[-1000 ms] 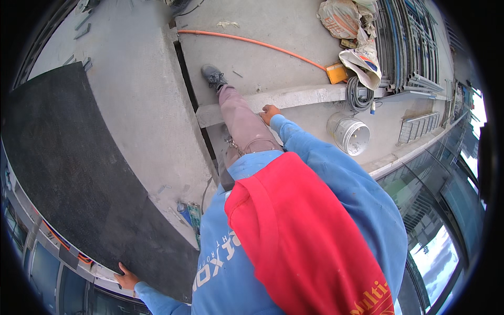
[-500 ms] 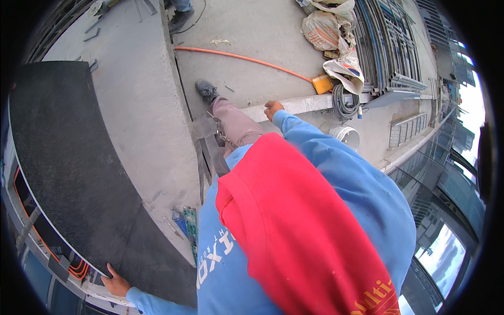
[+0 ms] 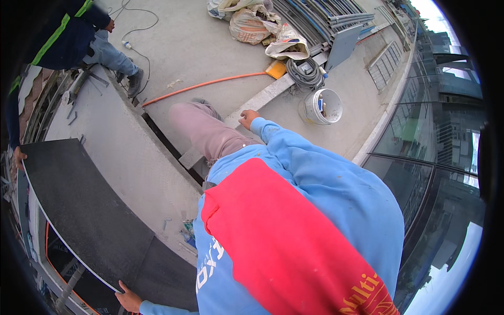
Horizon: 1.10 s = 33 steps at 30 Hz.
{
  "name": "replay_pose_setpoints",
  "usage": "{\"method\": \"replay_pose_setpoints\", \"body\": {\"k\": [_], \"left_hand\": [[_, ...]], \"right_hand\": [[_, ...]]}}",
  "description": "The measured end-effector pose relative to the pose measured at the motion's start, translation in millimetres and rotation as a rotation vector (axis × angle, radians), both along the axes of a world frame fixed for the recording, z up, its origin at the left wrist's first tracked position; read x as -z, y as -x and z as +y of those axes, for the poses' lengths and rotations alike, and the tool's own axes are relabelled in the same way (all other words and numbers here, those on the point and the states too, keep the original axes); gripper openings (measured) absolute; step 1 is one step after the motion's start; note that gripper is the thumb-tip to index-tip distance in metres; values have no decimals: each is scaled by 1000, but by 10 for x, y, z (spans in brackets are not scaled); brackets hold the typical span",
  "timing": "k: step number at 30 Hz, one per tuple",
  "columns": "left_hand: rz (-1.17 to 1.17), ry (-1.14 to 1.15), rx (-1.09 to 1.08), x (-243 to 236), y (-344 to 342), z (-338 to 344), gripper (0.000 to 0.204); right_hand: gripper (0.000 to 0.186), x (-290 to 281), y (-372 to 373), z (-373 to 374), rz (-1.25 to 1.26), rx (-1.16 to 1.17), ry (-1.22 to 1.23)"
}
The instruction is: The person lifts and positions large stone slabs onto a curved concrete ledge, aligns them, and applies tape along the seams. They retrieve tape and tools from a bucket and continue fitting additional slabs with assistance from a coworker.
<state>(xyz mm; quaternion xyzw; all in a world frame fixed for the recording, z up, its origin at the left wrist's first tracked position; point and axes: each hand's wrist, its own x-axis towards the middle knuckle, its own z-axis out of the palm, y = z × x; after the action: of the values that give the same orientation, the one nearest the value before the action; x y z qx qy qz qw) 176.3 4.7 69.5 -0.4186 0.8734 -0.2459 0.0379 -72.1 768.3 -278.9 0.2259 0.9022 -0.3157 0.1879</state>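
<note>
A long black panel with a pale edge runs along the left side. My left hand holds its near edge, fingers at the rim. At the panel's far end, another person's hand touches the corner. My right hand is over the narrow pale beam to my right, its fingers curled in, and nothing shows in them. Whether it rests on the beam I cannot tell.
A co-worker in a dark jacket is at the far left. A raised concrete ledge lies between the panel and a narrow gap. An orange pole, a white bucket, coiled cable, sacks and stacked pipes lie ahead.
My view has turned, bringing the co-worker and the hand at the panel's far corner into sight. My leg is now bent. My left hand stays at the panel's edge.
</note>
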Motion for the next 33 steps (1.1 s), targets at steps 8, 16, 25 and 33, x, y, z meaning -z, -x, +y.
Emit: {"method": "replay_pose_setpoints", "body": {"k": [8,16,25,33], "left_hand": [[42,22,-16,-51,-1,200,90],[138,123,231,-67,-140,268,82],[241,40,274,-36,-157,187,85],[182,31,176,-141,-97,404,68]], "right_hand": [[43,99,-824,178,-144,191,52],[46,407,-1642,337,-271,386,76],[48,163,-1078,452,-172,274,86],[50,143,-927,404,-111,156,104]]}}
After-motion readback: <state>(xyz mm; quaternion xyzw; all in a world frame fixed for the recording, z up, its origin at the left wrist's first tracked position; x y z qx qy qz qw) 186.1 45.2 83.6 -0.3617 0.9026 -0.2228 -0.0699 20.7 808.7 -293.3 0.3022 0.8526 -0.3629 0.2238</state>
